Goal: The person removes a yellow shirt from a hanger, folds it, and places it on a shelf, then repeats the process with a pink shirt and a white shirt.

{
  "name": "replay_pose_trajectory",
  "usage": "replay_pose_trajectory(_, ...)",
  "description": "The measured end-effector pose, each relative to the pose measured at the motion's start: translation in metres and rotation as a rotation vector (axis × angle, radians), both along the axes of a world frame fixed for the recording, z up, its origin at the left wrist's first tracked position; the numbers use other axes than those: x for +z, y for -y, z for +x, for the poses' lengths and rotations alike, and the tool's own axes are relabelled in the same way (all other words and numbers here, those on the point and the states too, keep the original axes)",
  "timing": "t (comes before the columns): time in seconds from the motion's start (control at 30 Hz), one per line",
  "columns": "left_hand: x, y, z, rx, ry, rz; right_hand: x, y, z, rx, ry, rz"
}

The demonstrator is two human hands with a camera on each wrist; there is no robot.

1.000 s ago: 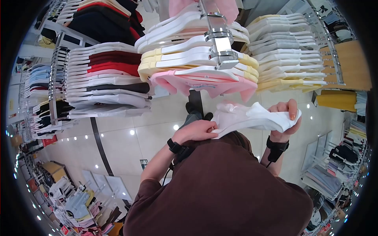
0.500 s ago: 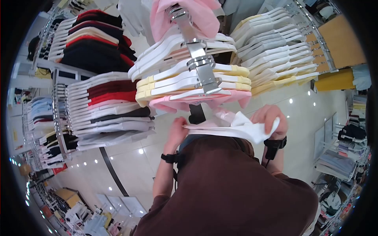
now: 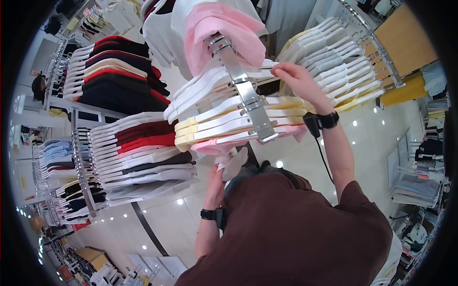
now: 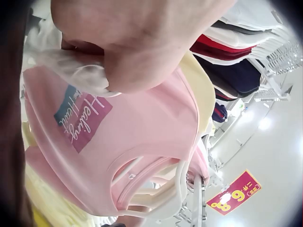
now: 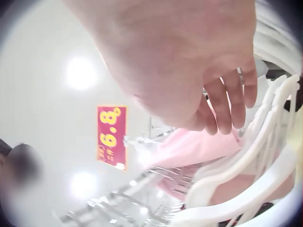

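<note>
White garment [image 3: 234,163]: it is bunched in the fingers of the left hand [image 3: 217,183], which curl tightly round it. It sits just under the low end of the sloping metal rack arm [image 3: 244,93]. In the left wrist view the crumpled white cloth [image 4: 71,66] is squeezed under the left hand [image 4: 142,42] and lies against a pink shirt [image 4: 147,142] that bears a printed label [image 4: 80,118]. This pink shirt hangs last at the low end of the arm [image 3: 212,145], with yellow shirts [image 3: 191,129] next above it.

The right hand [image 3: 296,78] is raised to the upper part of the same arm, its fingertips at the end of a white hanger [image 3: 260,74]. In the right wrist view its fingers [image 5: 232,104] are loosely bent and close together, with white hangers [image 5: 251,175] and pink cloth [image 5: 189,151] just beyond them. Whether they pinch a hanger cannot be told. Each wrist carries a black strap.

To the left of the arm, a 2nd rack [image 3: 78,162] holds red, dark and white shirts on white hangers. Another row of white hangers [image 3: 343,66] stands to the right. A red price sign [image 5: 111,137] reading 6.8 shows in the background.
</note>
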State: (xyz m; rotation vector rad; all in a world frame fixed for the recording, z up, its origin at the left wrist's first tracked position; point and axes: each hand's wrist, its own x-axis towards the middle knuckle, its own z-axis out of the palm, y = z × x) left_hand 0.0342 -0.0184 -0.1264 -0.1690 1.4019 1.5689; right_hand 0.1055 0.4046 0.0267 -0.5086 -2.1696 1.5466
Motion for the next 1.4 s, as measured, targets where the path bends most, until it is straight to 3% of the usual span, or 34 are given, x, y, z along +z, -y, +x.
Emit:
replay_pose_trajectory(0.07,-0.002,0.004,-0.005,0.041,0.031,0.009,-0.004,-0.001,-0.02,0.006,0.26,0.223)
replay_pose_trajectory(0.2,-0.004,0.018,-0.02,0.035,0.027,-0.03,-0.01,0.005,-0.039,0.037,0.198,0.355)
replay_pose_trajectory(0.37,-0.004,0.018,-0.025,0.116,0.005,-0.041,0.0,0.007,-0.051,0.175,0.251,0.315)
replay_pose_trajectory(0.6,0.007,0.009,-0.029,0.064,0.035,-0.032,-0.001,0.003,-0.063,0.258,0.221,0.313)
replay_pose_trajectory(0.73,0.0,0.006,-0.027,0.022,0.08,-0.052,0.009,0.003,-0.064,0.337,0.329,0.262)
replay_pose_trajectory(0.87,-0.008,0.004,-0.027,0.008,0.087,-0.004,0.017,0.001,-0.067,0.258,0.508,0.139)
replay_pose_trajectory(0.93,-0.002,0.0,-0.028,0.019,0.096,-0.017,0.033,0.009,-0.061,0.248,0.473,0.267)
replay_pose_trajectory(1.0,-0.005,-0.003,-0.028,0.033,0.112,-0.03,0.042,0.011,-0.059,0.083,0.272,0.436)
replay_pose_trajectory(1.07,-0.01,-0.003,-0.029,0.032,0.11,-0.01,0.041,0.009,-0.061,0.104,0.163,0.388)
replay_pose_trajectory(1.13,-0.01,-0.007,-0.03,0.022,0.108,-0.009,0.046,0.017,-0.07,0.129,0.034,0.187)
replay_pose_trajectory(1.23,-0.007,-0.013,-0.031,0.02,0.101,-0.003,0.04,0.012,-0.085,0.188,0.058,0.327)
replay_pose_trajectory(1.4,-0.022,-0.005,-0.032,0.071,0.103,-0.022,0.04,0.013,-0.097,0.197,0.176,0.249)
